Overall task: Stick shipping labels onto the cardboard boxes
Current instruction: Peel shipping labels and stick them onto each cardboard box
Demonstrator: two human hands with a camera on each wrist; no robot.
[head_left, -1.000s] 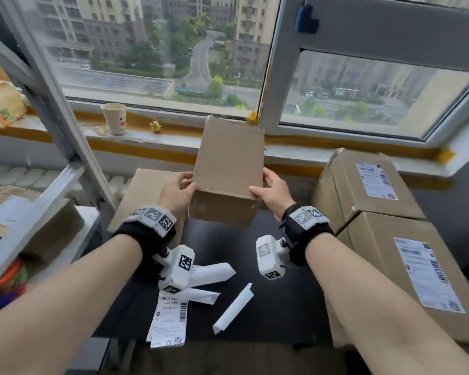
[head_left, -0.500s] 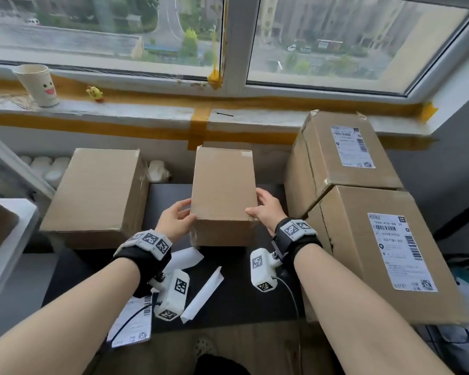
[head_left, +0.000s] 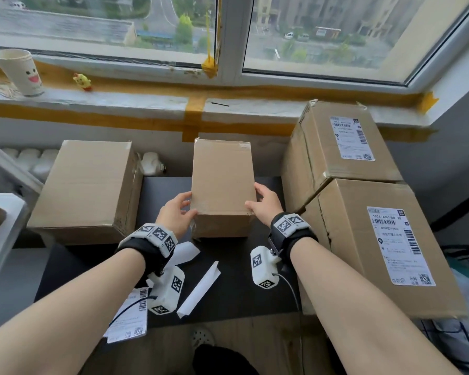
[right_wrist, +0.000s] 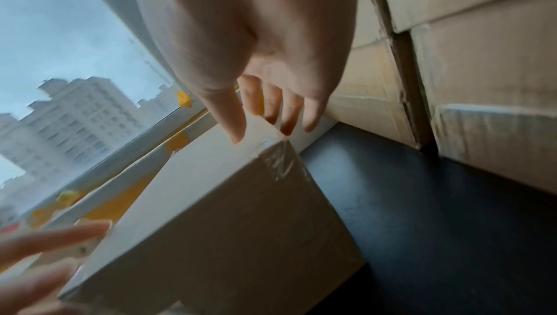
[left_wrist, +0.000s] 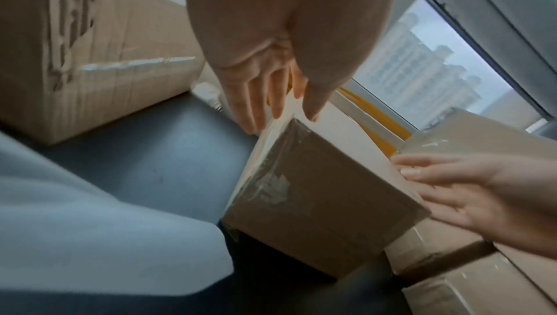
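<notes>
On stacked boxes (head_left: 344, 147), barcoded labels (head_left: 352, 138)

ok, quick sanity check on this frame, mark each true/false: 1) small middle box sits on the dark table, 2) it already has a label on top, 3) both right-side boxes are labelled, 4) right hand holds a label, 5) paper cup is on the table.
1) True: the small box rests on the dark table.
2) False: its top is bare cardboard.
3) True: the upper right box and the lower right box each carry a label.
4) False: the right hand only touches the small box, as does the left hand.
5) False: the paper cup stands on the windowsill.
</notes>
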